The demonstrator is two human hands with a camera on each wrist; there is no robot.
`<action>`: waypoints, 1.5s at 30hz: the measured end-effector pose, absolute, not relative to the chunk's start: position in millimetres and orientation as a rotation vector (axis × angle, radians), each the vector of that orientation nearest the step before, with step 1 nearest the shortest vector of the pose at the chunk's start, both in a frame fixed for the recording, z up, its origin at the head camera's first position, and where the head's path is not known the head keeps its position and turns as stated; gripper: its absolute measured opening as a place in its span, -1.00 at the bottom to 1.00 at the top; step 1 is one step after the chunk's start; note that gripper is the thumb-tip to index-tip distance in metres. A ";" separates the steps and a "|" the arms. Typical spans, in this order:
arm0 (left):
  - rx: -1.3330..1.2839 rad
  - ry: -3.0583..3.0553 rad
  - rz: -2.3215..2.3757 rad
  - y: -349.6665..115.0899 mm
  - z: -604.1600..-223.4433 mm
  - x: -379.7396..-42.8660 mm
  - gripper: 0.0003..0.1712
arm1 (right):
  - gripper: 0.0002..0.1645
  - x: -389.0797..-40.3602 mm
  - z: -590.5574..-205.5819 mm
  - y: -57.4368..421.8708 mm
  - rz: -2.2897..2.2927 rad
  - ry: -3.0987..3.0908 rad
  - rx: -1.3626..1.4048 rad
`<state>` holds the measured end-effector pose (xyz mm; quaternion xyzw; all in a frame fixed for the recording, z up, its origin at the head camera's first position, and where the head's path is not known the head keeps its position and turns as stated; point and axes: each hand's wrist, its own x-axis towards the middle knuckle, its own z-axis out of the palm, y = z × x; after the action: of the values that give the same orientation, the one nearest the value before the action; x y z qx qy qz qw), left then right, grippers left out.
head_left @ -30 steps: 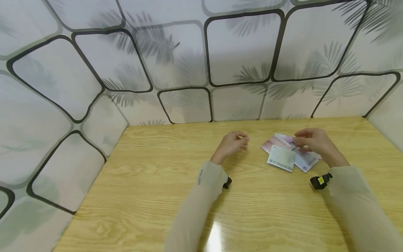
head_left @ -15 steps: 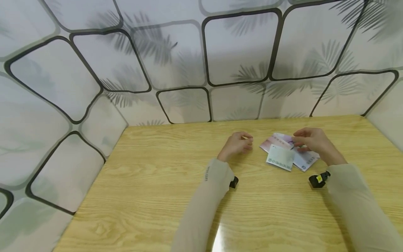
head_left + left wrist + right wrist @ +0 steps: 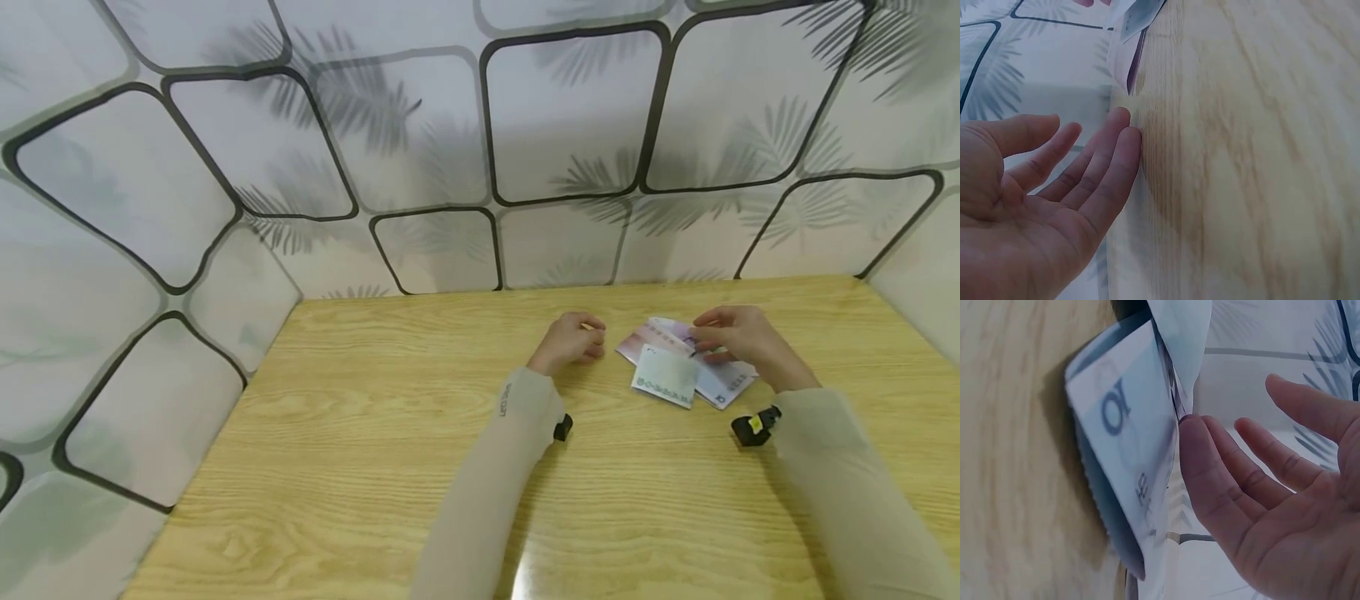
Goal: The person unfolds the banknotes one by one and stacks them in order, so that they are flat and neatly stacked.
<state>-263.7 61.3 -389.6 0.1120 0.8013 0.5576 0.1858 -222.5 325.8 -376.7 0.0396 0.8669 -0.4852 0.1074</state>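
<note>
Right hand (image 3: 742,340) at notes (image 3: 666,375), left hand (image 3: 567,342) near (both loose-fingered, holding nothing). Pick-up step, probably; next wants a pinch.

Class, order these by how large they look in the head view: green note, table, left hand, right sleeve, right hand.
Table
Right sleeve
Right hand
Smallest: left hand and green note, too alike to rank.

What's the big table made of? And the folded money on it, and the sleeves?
The table looks like wood, or a wood-look covering: smooth, slightly glossy, with grain lines and a bright reflection. The folded notes seem to be thin, mostly matte printed paper; the wrist views show them doubled over in thin layers. The sleeves look like plain, matte cloth, maybe cotton.
</note>
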 end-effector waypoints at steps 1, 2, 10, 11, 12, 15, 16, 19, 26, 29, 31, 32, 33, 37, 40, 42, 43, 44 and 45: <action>0.313 2.260 1.567 62.4 -389.5 -264.1 -0.69 | -0.40 -222.9 -377.4 325.6 -1.430 2.546 0.121; 0.310 2.264 1.564 63.6 -389.4 -264.3 -0.70 | -0.41 -223.2 -378.0 325.4 -1.433 2.542 0.124; 0.291 2.263 1.556 73.2 -388.2 -264.1 -0.70 | -0.41 -224.1 -383.1 326.5 -1.445 2.521 0.125; 0.279 2.259 1.560 74.1 -387.8 -263.9 -0.70 | -0.41 -224.3 -383.3 326.5 -1.445 2.519 0.123; 0.275 2.254 1.561 75.1 -387.3 -263.7 -0.68 | -0.41 -224.5 -383.2 326.3 -1.444 2.519 0.121; 0.253 2.240 1.575 78.0 -386.5 -263.3 -0.66 | -0.41 -225.6 -382.0 325.8 -1.434 2.519 0.114; 0.252 2.238 1.579 78.9 -386.1 -263.0 -0.65 | -0.41 -226.2 -381.3 325.5 -1.428 2.522 0.112; 0.250 2.225 1.585 80.9 -385.3 -262.6 -0.65 | -0.40 -227.8 -378.4 324.8 -1.395 2.529 0.114; 0.238 2.162 1.634 83.3 -384.2 -261.5 -0.67 | -0.37 -230.8 -372.7 323.6 -1.329 2.539 0.090; 0.232 2.178 1.638 83.6 -385.1 -261.7 -0.67 | -0.39 -232.3 -371.5 321.3 -1.321 2.556 0.067; 0.228 2.195 1.645 83.9 -386.7 -262.2 -0.67 | -0.40 -233.1 -371.2 320.0 -1.332 2.557 0.059; 0.230 2.202 1.650 83.6 -387.7 -262.2 -0.66 | -0.40 -233.2 -371.1 319.5 -1.340 2.555 0.056; 0.230 2.206 1.657 83.4 -388.7 -262.2 -0.66 | -0.40 -233.2 -371.0 319.0 -1.346 2.553 0.054; 0.181 2.215 1.704 83.6 -392.8 -262.2 -0.67 | -0.39 -233.1 -371.8 316.4 -1.392 2.534 0.063; 0.141 2.226 1.734 84.0 -394.3 -262.6 -0.68 | -0.40 -234.1 -373.3 314.1 -1.411 2.527 0.067; 0.126 2.250 1.739 84.6 -394.5 -263.5 -0.70 | -0.41 -234.7 -373.9 312.7 -1.425 2.526 0.068; 0.128 2.265 1.736 84.8 -394.4 -264.2 -0.71 | -0.41 -234.9 -373.8 311.9 -1.428 2.532 0.068; 0.131 2.282 1.732 85.3 -394.4 -265.1 -0.72 | -0.41 -235.3 -373.7 311.6 -1.429 2.537 0.065; 0.137 2.298 1.726 85.6 -394.3 -265.9 -0.73 | -0.41 -235.6 -373.5 311.2 -1.429 2.546 0.063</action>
<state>-265.9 85.6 -394.3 0.0472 0.7917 0.5947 0.1320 -235.6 311.2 -373.5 0.0214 0.8666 -0.4862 0.1103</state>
